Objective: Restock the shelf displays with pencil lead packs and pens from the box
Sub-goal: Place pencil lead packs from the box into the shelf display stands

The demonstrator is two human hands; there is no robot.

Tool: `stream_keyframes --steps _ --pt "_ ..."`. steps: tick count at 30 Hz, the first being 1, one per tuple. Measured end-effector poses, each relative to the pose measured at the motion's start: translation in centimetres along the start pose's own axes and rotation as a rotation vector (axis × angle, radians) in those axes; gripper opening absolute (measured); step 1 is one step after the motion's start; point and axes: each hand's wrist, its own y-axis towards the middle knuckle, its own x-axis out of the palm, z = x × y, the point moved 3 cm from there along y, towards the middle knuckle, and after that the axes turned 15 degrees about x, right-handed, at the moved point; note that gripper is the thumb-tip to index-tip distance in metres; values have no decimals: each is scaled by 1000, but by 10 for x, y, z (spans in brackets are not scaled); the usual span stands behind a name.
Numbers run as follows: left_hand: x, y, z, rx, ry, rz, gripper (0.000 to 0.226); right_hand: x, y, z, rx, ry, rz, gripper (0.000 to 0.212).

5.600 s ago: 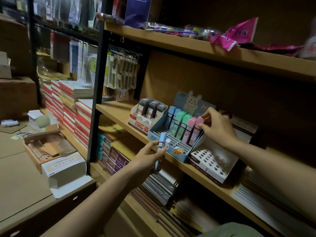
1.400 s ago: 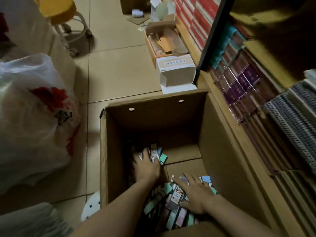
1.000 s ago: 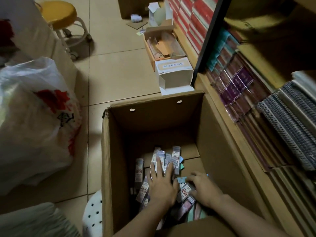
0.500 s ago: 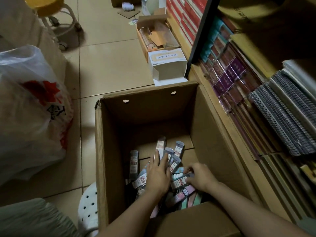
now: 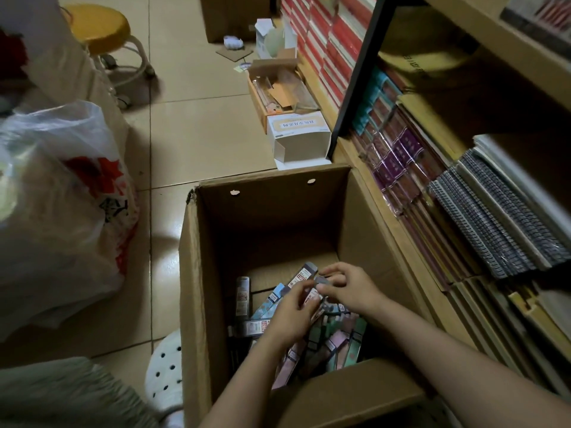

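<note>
Both hands — left hand [image 5: 289, 316], right hand [image 5: 350, 287] — gripping lead packs [image 5: 304, 278] in box [image 5: 272, 217].

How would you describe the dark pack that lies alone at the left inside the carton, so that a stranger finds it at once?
Start at the big open carton on the floor beside the shelf. Look down to its bottom, left of the left hand. The dark pack lies straight along the left wall, pointing away from the person; unlike the pastel packs heaped aslant, it is grey-black.
</note>
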Motion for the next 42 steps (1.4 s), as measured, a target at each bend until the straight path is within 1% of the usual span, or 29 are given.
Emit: stream_keyframes --steps 1,3,4,5,6,8,9,10,15,17,19,20,22,25,27,29,31,33,35,37,39,42 --pt "0 -1 1 -2 -42 25 22 2 0 -2 -9 23 -7 32" --pt "-5 -4 -2 -68 -143 150 19 4 0 1 14 21 36 34" --pt "-8 -6 -5 -120 -177 217 18 2 1 7 48 -54 74 35" --pt "-10 -8 -9 -173 -182 264 18 1 2 15 85 -202 98 38" --pt "-12 -9 -15 -216 -152 285 18 2 4 26 126 -392 88 42" --pt "-12 -10 -26 -268 -93 284 18 8 6 48 189 -714 6 53" --pt "-10 -10 -30 -284 -75 275 18 12 7 57 208 -796 -27 57" --pt "-8 -9 -34 -294 -66 267 18 15 9 63 224 -826 -41 58" --pt "-2 -6 -50 -325 11 214 15 27 18 65 228 -826 19 57" --pt "-2 -5 -52 -319 16 207 15 29 21 63 251 -813 18 48" --pt "-2 -4 -51 -302 -41 224 14 26 25 60 276 -710 19 36" --pt "-3 -4 -49 -293 -76 231 14 23 26 57 288 -629 29 33" --pt "-3 -3 -44 -258 -113 236 17 14 24 49 289 -478 78 31" --pt "-1 -3 -28 -183 -188 220 27 3 14 33 195 -372 140 30" --pt "0 -1 -12 -104 -195 177 32 -6 5 19 115 -298 199 29" --pt "1 4 9 -22 -156 99 41 -19 -10 2 19 -224 266 27" --pt "1 12 38 70 -46 -20 52 -37 -29 -20 -86 -185 314 32" --pt "0 24 76 163 99 -175 61 -59 -56 -43 -196 -179 367 37" --pt "-3 35 120 232 181 -311 66 -84 -86 -65 -303 -198 472 38" --pt "-5 44 168 323 246 -404 63 -110 -118 -82 -370 -201 564 37" --pt "-4 49 212 431 314 -468 53 -132 -150 -94 -435 -154 616 36" --pt "4 48 256 514 333 -542 43 -161 -192 -107 -521 -128 715 31"
